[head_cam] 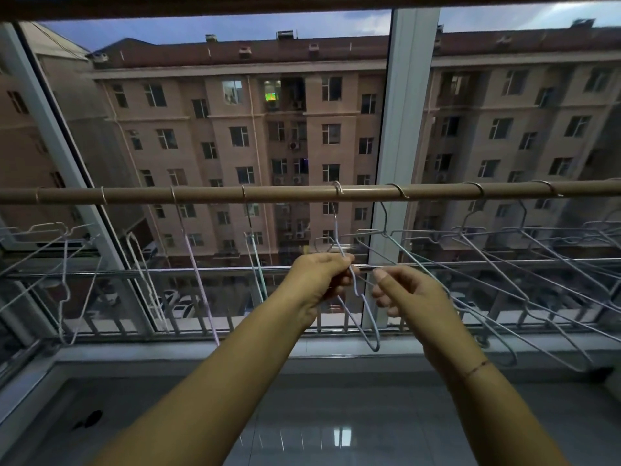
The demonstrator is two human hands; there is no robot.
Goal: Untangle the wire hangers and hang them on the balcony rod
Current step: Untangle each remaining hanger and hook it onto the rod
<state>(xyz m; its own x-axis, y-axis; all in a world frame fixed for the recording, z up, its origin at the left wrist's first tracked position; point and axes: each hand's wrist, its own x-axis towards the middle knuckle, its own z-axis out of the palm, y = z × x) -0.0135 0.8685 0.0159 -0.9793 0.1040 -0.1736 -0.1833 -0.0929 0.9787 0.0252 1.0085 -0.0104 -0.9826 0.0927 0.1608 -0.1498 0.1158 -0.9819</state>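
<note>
A brown balcony rod [289,193] runs across the view at mid height. Several pale wire hangers hang from it by their hooks. One blue-grey wire hanger [364,317] hangs from the rod's middle, seen edge-on. My left hand [319,280] is closed on its wire just below the shoulder. My right hand [408,292] is beside it, thumb and fingers curled near the same wire; whether it touches the wire is unclear. A cluster of overlapping hangers [497,264] hangs to the right, and more hangers [64,260] hang at the left.
Behind the rod stands a large window with a white frame post [403,129] and an outer metal railing [201,274]. A white sill [168,348] runs below. An apartment block fills the outside view. A glossy grey surface [302,415] lies under my arms.
</note>
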